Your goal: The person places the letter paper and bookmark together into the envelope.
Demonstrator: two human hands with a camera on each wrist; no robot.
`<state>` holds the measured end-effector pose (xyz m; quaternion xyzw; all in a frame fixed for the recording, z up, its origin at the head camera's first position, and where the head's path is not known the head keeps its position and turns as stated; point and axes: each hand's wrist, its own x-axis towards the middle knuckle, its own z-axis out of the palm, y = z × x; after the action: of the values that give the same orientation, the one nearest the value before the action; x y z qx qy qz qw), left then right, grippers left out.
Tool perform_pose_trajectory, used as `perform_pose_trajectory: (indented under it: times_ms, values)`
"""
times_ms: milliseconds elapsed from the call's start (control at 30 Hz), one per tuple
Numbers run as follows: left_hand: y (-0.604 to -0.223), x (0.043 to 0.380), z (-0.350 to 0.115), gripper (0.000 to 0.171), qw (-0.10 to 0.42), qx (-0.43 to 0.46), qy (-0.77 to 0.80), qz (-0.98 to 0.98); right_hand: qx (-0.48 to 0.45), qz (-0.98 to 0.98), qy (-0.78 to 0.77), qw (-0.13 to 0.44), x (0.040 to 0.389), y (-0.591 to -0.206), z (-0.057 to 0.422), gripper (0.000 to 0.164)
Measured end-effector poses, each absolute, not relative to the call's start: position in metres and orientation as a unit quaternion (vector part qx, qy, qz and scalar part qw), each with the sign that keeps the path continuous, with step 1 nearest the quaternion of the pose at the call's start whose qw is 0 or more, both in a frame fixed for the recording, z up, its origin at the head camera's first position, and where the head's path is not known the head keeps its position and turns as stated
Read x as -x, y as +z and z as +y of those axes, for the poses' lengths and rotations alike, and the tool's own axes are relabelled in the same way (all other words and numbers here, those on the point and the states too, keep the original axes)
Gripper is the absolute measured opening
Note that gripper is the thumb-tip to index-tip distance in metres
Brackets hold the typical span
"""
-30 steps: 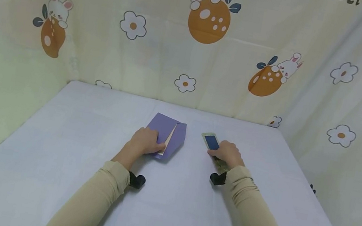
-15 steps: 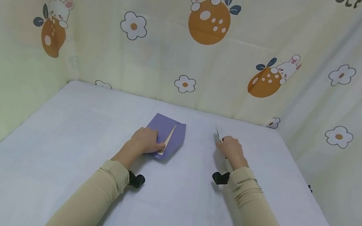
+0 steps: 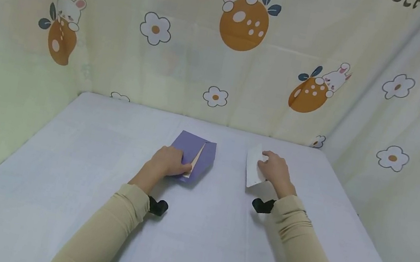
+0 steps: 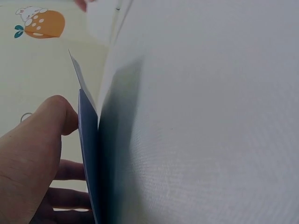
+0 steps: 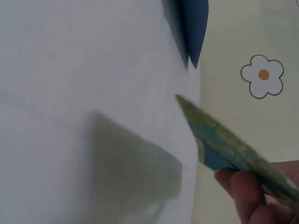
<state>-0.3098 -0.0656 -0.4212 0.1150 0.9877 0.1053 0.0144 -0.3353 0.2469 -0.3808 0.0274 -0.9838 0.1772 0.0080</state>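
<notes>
A purple envelope [image 3: 191, 145] lies toward the back middle of the table, with a narrow slit showing a pale inside. My left hand [image 3: 168, 161] grips its left part, the thumb beside the slit. In the left wrist view the envelope's edge [image 4: 88, 149] stands a little off the tabletop, above its shadow. To the right, my right hand [image 3: 276, 170] pinches a card [image 3: 253, 168] by its right side, the plain white face toward the head camera. The card's other face, green-patterned with a blue panel [image 5: 216, 159], shows in the right wrist view; the card is tilted above the table.
A white cloth covers the table [image 3: 192, 239]. Pale curtains with rabbit, fruit and flower prints [image 3: 219, 72] hang at the back and both sides. Black straps with wrist cameras [image 3: 158, 207] sit on both wrists.
My right hand has turned the card over, from its green and blue face, through edge-on, to its white face, and shifted slightly right. The left hand and envelope have hardly moved.
</notes>
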Motion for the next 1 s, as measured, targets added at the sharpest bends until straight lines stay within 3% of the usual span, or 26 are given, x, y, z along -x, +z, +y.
perform_pose_trajectory:
  times_ms: [100, 233, 467, 600, 833, 1000]
  values:
    - [-0.421, 0.309, -0.066, 0.047, 0.019, -0.112, 0.109, 0.988, -0.039, -0.964, 0.264, 0.007, 0.336, -0.376, 0.237, 0.049]
    - [-0.421, 0.308, -0.067, 0.045, 0.024, -0.107, 0.118, 0.987, -0.058, -0.931, 0.355, -0.056, 0.331, -0.365, 0.215, 0.048]
    - [-0.422, 0.307, -0.067, 0.041, 0.024, -0.106, 0.119, 0.987, -0.116, -0.92, 0.343, -0.149, 0.32, -0.352, 0.177, 0.045]
    - [-0.422, 0.306, -0.065, 0.04, 0.023, -0.107, 0.122, 0.986, -0.122, -0.925, 0.322, -0.16, 0.319, -0.352, 0.164, 0.046]
    - [-0.423, 0.303, -0.061, 0.045, 0.024, -0.108, 0.12, 0.987, -0.108, -0.937, 0.307, -0.129, 0.321, -0.354, 0.156, 0.048]
    - [-0.423, 0.303, -0.061, 0.045, 0.023, -0.101, 0.115, 0.988, -0.095, -0.935, 0.308, -0.149, 0.32, -0.357, 0.148, 0.05]
